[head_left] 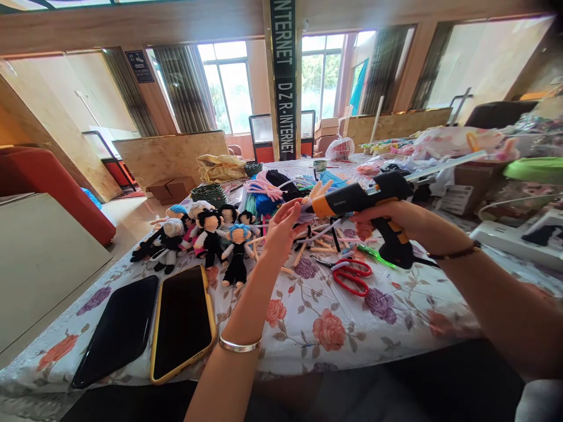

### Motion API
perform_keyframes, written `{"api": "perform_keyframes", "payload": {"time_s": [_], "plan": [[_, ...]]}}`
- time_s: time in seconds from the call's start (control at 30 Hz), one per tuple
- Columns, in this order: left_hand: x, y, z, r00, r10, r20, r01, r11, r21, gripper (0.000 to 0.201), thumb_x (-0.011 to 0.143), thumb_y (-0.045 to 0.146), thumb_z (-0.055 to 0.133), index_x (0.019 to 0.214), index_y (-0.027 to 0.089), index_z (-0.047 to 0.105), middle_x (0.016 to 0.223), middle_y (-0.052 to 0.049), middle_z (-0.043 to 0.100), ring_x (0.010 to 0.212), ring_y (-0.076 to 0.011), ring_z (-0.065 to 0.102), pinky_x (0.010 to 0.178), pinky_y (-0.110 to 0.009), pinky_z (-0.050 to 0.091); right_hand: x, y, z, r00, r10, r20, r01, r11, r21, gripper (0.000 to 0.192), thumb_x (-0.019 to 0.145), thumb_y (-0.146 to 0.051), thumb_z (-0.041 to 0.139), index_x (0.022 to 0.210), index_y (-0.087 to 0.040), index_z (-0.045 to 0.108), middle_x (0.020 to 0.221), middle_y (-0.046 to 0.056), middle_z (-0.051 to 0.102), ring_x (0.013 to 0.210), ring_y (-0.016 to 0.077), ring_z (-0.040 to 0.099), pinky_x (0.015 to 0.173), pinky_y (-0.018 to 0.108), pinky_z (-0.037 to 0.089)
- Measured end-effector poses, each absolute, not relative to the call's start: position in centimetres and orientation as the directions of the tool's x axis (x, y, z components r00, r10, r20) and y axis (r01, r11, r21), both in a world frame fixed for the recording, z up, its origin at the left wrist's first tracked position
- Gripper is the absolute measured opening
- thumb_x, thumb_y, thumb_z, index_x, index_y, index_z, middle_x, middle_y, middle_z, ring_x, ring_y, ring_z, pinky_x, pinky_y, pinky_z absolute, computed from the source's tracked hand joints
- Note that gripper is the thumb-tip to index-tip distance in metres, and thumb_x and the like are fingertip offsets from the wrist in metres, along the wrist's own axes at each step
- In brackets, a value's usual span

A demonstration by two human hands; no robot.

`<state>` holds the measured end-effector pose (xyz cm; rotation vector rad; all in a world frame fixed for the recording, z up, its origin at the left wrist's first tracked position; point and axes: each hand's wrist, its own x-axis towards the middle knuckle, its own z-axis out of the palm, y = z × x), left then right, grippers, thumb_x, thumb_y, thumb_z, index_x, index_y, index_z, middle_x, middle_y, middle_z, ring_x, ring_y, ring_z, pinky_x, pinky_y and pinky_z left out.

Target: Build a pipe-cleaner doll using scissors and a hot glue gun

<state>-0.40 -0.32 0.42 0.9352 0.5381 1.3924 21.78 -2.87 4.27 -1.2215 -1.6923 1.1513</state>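
My right hand grips the handle of a black and orange glue gun, with a clear glue stick sticking out of its back. The gun's nozzle points left, right by my left hand. There my left fingers are pinched on a pale pipe-cleaner piece, partly hidden behind the gun's tip. Red-handled scissors lie on the floral tablecloth below the gun. A green pen-like tool rests beside them. Cut beige and lavender stems are scattered under both hands.
Several small dolls sit to the left, with two phones in front of them. Bundles of coloured pipe cleaners lie behind my left hand. A white box-like device and plastic bags are at the right.
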Motion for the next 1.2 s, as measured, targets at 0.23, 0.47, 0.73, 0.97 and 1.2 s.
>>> {"api": "perform_keyframes", "payload": {"time_s": [0.23,0.47,0.73,0.97,1.2], "plan": [[-0.4,-0.3,0.5,0.142,0.971,0.191,-0.598,-0.069,0.798,0.023,0.066,0.03,0.076,0.086,0.018,0.07,0.084,-0.001,0.071,0.079,-0.0149,0.068,0.087,-0.035,0.051,21.7,-3.0,4.7,-0.32,0.946,-0.047,0.215,0.024,-0.976,0.031,0.059,-0.039,0.074,0.049,-0.015,0.057,0.051,0.0,0.052,0.052,0.0108,0.049,0.059,0.03,0.041],[-0.4,-0.2,0.4,0.152,0.967,0.204,-0.615,-0.069,0.785,0.021,0.067,0.029,0.075,0.085,0.018,0.07,0.083,0.0,0.072,0.076,-0.0146,0.068,0.088,-0.038,0.051,21.5,-3.2,5.1,-0.286,0.955,-0.076,0.215,-0.014,-0.977,0.031,0.055,-0.039,0.074,0.047,-0.016,0.055,0.05,-0.001,0.051,0.052,0.0116,0.051,0.059,0.03,0.04],[-0.5,-0.3,0.5,0.151,0.971,0.184,-0.626,-0.05,0.778,0.018,0.07,0.027,0.073,0.085,0.018,0.069,0.085,-0.001,0.072,0.079,-0.0158,0.069,0.091,-0.039,0.05,21.7,-3.1,5.0,-0.316,0.946,-0.069,0.177,-0.012,-0.984,0.029,0.058,-0.036,0.073,0.051,-0.015,0.054,0.05,-0.002,0.05,0.05,0.0101,0.049,0.058,0.031,0.04],[-0.5,-0.2,0.5,0.155,0.97,0.189,-0.629,-0.051,0.776,0.018,0.071,0.027,0.072,0.086,0.018,0.069,0.09,-0.002,0.073,0.086,-0.0183,0.069,0.092,-0.041,0.05,21.9,-3.3,5.2,-0.26,0.963,-0.069,0.218,-0.012,-0.976,0.031,0.057,-0.039,0.075,0.049,-0.014,0.057,0.053,0.001,0.056,0.053,0.0114,0.052,0.061,0.03,0.042],[-0.6,-0.3,0.6,0.151,0.972,0.18,-0.626,-0.046,0.779,0.02,0.069,0.028,0.074,0.086,0.018,0.069,0.094,-0.003,0.073,0.099,-0.0238,0.067,0.095,-0.048,0.049,22.0,-3.5,5.5,-0.24,0.968,-0.076,0.221,-0.022,-0.975,0.03,0.056,-0.038,0.074,0.046,-0.015,0.058,0.051,0.001,0.056,0.052,0.011,0.051,0.061,0.029,0.042]]}}
